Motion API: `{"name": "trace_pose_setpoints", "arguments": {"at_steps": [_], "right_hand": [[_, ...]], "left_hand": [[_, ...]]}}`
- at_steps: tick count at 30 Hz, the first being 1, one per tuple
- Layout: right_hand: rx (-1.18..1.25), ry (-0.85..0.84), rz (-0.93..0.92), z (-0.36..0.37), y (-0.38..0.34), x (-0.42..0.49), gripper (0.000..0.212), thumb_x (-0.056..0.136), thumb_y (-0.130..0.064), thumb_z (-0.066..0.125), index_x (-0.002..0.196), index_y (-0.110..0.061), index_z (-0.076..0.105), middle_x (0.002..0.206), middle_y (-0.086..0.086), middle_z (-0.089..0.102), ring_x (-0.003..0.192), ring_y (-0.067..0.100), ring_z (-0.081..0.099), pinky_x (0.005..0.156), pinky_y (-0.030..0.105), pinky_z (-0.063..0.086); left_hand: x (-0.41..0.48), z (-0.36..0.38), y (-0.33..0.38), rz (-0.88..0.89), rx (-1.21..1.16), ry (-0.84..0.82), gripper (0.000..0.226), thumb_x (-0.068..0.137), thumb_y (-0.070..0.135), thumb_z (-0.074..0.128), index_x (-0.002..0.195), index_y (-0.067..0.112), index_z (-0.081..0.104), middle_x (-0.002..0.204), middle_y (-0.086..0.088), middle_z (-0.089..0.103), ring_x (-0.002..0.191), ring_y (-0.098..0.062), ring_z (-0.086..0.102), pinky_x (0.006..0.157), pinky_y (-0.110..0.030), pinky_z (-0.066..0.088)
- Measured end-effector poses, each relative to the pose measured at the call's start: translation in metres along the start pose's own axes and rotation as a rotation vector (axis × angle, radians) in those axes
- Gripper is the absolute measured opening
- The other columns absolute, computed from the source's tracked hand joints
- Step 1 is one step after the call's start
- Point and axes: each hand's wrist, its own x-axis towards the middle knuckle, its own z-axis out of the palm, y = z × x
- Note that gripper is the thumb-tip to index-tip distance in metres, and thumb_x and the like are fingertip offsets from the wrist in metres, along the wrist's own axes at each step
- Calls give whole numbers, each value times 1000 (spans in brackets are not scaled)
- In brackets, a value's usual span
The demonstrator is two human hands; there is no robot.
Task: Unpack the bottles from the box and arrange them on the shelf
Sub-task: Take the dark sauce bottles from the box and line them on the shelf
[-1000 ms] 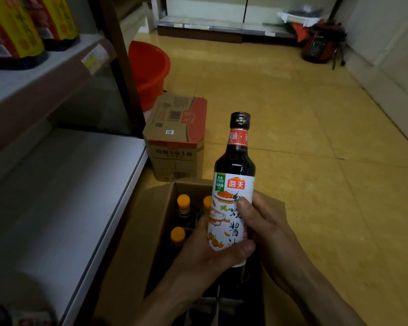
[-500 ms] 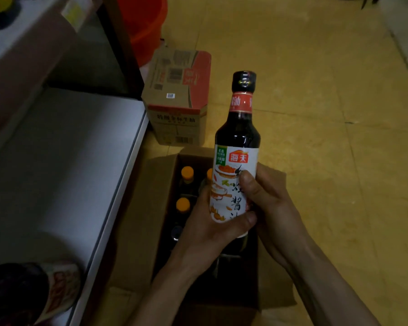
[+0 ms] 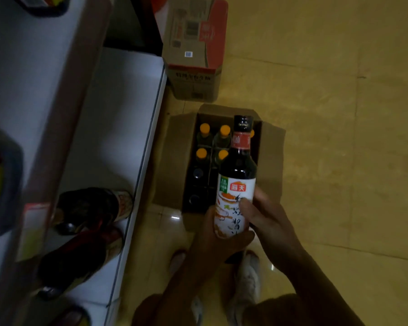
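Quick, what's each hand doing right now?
Left hand: grips the dark sauce bottle near its base.
Right hand: grips the same bottle, thumb on the label.

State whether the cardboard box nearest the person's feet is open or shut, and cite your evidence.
Open: the cardboard box has its flaps spread outward, and orange-capped bottles stand visible inside.

**Pretty dim down here**

Light is weak and yellowish across the floor (image 3: 339, 137), with two small white glints on it near the box (image 3: 170, 161). Inside the box it's almost black. The white label on the bottle (image 3: 236, 191) is the brightest spot and fairly sharp. The shelf (image 3: 118, 114) on my left is smeared and stretched by the wide lens, and the shelved bottles (image 3: 87, 208) there are just dark blurs.
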Motion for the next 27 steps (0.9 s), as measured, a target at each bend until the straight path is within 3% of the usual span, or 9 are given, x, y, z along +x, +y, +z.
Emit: {"name": "trace_pose_setpoints", "arguments": {"at_steps": [3,9,12,14,17,21,27], "right_hand": [[-34,-27,51,9,-31,-41,44,95,-40,65,136,-25,63,128,3,73,119,23,70,87,28,60],[-105,-117,6,37,-152,-120,43,100,-35,61,140,-20,60,129,3,73,119,22,71,90,28,59],[-142,-125,-54,49,-218,-159,43,97,-39,63,137,-24,63,125,2,74,116,20,72,87,28,59],[-168,-134,-65,55,-260,-185,43,92,-45,66,132,-27,66,122,2,76,114,19,73,87,31,60],[-202,-162,-118,62,-316,-223,47,88,-50,68,129,-29,67,120,-1,77,112,16,73,85,28,60],[-244,-256,-204,74,-375,-269,43,89,-50,68,128,-31,68,122,-1,76,114,17,73,87,26,59],[-297,-440,-342,110,-441,-319,32,91,-45,68,122,-36,70,120,-2,77,111,14,74,85,21,58]], "left_hand": [[-54,5,22,-51,-23,-42,56,84,2,82,127,29,59,117,8,77,109,-10,74,82,-21,59],[-158,33,124,24,-54,-2,55,81,12,81,131,19,59,122,-9,74,116,-27,71,96,-41,60],[-207,49,182,79,-49,-1,59,82,15,82,135,15,56,123,-15,72,111,-26,71,94,-38,59],[-240,62,218,110,-47,-4,58,86,6,81,137,12,53,123,-16,71,108,-20,71,93,-34,58],[-291,82,264,182,-36,0,54,90,2,77,136,16,52,122,-9,72,107,-15,70,93,-30,58],[-350,103,307,277,-31,48,62,83,23,79,139,25,51,129,-6,71,121,-23,68,104,-40,56],[-418,105,345,435,-39,131,63,83,38,84,136,34,52,128,1,72,117,-21,70,101,-41,58]]}}
